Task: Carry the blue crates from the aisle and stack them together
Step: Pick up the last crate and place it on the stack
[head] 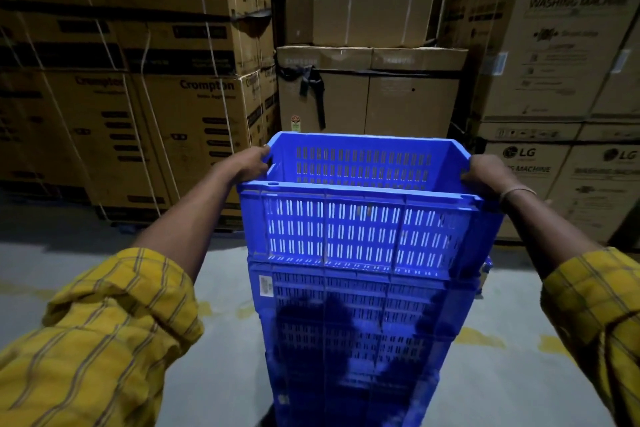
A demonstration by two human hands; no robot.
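You're gripping the top crate point(360, 222) by its end rims, left hand point(249, 163), right hand point(485, 173), seating it on the stack point(363, 340). Next: square it, then let go.

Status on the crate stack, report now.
Both hands gripping the top blue crate, left hand and right hand on its end rims. Crate sits atop the blue stack. Cardboard boxes close ahead.
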